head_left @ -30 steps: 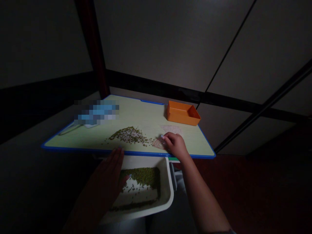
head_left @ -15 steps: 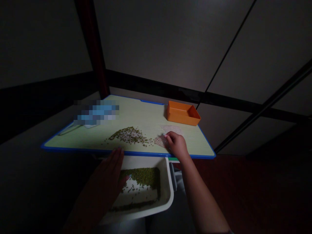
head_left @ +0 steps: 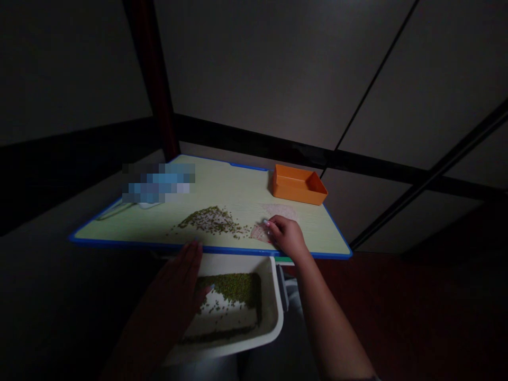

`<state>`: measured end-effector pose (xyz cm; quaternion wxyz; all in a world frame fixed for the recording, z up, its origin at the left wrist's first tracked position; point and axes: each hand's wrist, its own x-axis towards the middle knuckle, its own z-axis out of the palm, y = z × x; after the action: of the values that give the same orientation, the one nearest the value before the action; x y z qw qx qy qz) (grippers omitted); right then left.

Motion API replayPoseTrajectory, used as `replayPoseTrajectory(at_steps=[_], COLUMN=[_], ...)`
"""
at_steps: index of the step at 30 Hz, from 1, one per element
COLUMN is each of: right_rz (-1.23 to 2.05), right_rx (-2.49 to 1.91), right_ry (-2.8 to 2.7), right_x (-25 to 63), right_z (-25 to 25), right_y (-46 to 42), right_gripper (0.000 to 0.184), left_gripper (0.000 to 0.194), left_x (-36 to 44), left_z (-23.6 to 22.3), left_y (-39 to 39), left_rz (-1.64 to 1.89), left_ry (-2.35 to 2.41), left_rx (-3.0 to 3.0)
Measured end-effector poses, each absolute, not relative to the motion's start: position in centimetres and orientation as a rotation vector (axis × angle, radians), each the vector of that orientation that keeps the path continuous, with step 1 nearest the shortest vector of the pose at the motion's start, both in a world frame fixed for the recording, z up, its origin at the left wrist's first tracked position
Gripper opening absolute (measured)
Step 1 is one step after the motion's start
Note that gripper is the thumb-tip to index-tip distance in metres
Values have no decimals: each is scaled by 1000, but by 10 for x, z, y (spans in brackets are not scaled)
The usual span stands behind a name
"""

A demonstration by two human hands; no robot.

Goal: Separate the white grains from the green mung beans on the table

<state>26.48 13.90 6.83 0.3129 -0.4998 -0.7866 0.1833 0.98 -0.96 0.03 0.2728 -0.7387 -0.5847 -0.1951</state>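
Your right hand point(head_left: 289, 237) pinched a pinkish shell-like scoop point(head_left: 259, 232) on the table point(head_left: 222, 185), beside the green beans point(head_left: 210, 219). Your left hand point(head_left: 183, 278), fingers flat, steadied the white tray point(head_left: 273, 312).

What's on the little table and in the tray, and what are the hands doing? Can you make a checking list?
Surface: pale green table with a blue edge, dimly lit.
Job's things: heap of small green beans loose on the table; white tray below its near edge with more beans inside; thin pinkish sheet beside the heap.
Clutter: orange box at the far right corner; blurred blue-and-white item at the far left.
Grips: left hand lies on the tray's left rim, fingers flat; right hand pinches the sheet's edge.
Cables: nothing seen.
Surroundings: dark room, grey wall panels with dark strips, dark red post behind the table.
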Motion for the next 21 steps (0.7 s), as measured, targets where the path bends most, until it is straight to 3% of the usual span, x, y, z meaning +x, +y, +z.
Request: replayPoseTrajectory(at_steps=[9, 21], right_rz=[618, 362], right_rx=[-1215, -1345], right_ry=[-2084, -2127], right_x=[266, 262], right_z=[66, 72], right_y=[140, 136], right_gripper=[29, 27], left_gripper=[78, 79], left_x=[11, 9], left_z=[1, -4], left_y=[-11, -10], left_rz=[-507, -541], left_ry=[-1595, -1628], left_rx=[-1983, -2003])
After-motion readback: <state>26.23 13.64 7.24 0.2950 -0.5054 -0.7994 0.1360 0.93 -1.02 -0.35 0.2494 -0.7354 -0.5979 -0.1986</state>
